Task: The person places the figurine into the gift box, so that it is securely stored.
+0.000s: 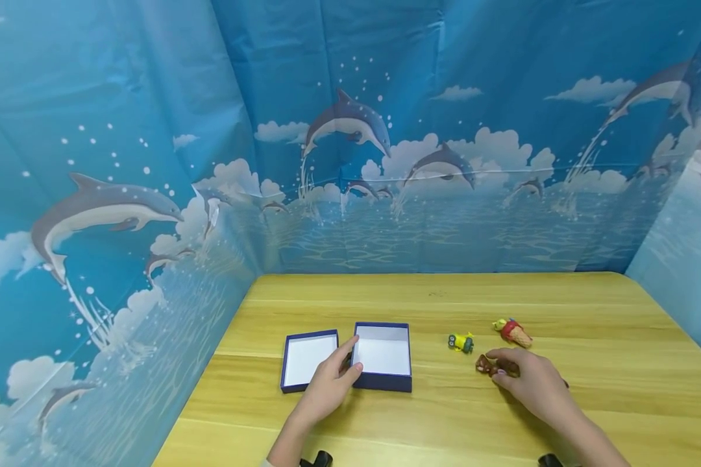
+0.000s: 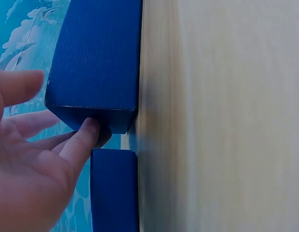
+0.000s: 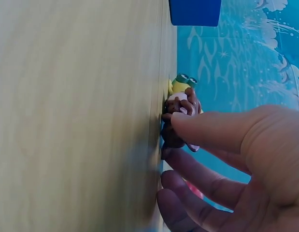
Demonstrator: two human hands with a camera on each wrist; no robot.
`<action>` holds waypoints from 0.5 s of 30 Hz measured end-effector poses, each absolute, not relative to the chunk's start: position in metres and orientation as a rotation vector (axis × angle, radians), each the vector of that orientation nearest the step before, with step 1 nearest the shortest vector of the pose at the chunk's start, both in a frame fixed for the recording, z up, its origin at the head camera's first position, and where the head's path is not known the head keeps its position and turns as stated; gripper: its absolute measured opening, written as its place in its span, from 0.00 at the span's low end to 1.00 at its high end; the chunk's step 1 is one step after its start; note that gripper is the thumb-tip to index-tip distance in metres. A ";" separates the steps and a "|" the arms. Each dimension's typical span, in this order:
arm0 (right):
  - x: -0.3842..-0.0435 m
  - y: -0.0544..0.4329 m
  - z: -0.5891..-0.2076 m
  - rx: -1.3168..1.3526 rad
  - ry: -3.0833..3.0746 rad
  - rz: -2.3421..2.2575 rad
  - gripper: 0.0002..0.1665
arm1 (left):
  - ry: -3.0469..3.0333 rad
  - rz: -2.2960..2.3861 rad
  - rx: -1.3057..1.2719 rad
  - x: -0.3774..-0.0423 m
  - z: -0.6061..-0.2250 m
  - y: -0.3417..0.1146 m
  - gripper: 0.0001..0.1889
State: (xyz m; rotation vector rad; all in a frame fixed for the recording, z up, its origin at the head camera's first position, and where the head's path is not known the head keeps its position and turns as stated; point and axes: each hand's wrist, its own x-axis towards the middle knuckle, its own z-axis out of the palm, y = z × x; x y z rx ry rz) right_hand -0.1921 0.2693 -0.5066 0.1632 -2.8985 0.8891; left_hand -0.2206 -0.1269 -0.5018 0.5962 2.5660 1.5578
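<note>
Pinching round a small brown toy (image 1: 486, 366), the right hand (image 1: 531, 383) has its thumb on one side and its fingers on the other; how firmly they press cannot be told. The toy lies on the surface (image 1: 455, 428) between those fingertips, one end poking out past them to the left. A yellow-and-green toy (image 1: 461, 342) sits just beyond and left of the same fingers, and an ice-cream cone toy (image 1: 514, 333) directly beyond them. The left hand (image 1: 327, 383) has loosely extended fingers touching the near-left side of a blue box (image 1: 382, 381), with a shallower blue tray (image 1: 295, 389) to the left of those fingers.

The brown toy looks light, smooth and fairly stiff, probably moulded plastic or rubber, so slipping seems likelier than breaking. Its thick middle, between thumb and index finger, looks the soundest hold; the knobbly end beyond the fingertips offers less.
</note>
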 end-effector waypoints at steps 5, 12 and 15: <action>-0.194 0.268 -0.505 0.127 -2.924 0.898 0.21 | 2.603 1.518 0.578 -0.220 -0.500 -0.127 0.28; -0.195 0.268 -0.505 0.134 -2.933 0.872 0.22 | 2.576 1.541 0.548 -0.219 -0.497 -0.127 0.29; -0.194 0.268 -0.504 0.135 -2.924 0.863 0.21 | 2.572 1.546 0.539 -0.219 -0.497 -0.128 0.30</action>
